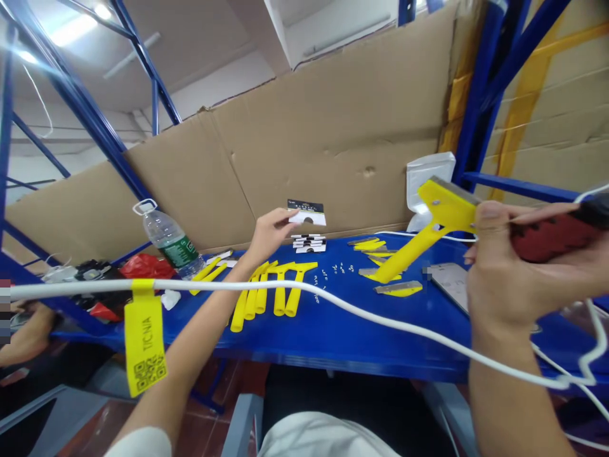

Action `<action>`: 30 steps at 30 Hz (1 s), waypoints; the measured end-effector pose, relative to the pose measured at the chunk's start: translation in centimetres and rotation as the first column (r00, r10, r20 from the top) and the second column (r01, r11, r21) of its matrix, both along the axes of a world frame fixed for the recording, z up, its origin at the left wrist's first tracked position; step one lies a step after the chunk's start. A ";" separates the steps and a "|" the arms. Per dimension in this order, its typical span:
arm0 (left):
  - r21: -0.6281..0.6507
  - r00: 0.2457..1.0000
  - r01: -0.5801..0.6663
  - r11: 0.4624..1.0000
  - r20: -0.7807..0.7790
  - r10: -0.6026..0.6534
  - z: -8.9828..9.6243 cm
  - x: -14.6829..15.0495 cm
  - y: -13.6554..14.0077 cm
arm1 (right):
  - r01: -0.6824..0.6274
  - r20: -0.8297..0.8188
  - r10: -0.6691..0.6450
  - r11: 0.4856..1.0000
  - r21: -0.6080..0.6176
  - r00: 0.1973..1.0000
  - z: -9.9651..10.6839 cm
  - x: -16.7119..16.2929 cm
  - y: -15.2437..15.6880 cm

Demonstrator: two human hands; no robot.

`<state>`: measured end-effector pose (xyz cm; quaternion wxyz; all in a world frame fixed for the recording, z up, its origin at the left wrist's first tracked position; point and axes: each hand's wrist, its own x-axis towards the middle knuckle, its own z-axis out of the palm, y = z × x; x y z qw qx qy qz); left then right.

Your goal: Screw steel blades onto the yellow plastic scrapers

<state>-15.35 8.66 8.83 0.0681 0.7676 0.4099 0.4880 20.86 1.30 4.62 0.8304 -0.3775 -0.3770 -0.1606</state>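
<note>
My left hand (272, 233) pinches a black-and-white printed card (308, 214) by its left edge, above a small stack of similar cards (309, 244). At the right, my right hand (509, 273) is closed on a yellow scraper (413, 247), which has a metal edge at its head. A red-and-black tool (552, 235) also lies in that hand; its exact kind is unclear. Several yellow scraper handles (280, 297) lie below the stack. Yellow scraper heads with metal blades (399, 289) are spread on the right of the blue table (342, 324).
A water bottle (172, 241) leans at the left, near a red plastic bag (146, 265). A white cable (380, 320) with a yellow tag (145, 343) crosses my view. A phone (447, 284) lies at right. Cardboard (333, 133) backs the table. Another person's arm (31, 336) shows far left.
</note>
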 end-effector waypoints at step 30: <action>-0.118 0.633 -0.293 0.949 -0.768 0.100 0.1 0.9 4.1 | -0.228 0.076 0.238 0.966 -0.123 0.968 1.2 -1.5 -2.3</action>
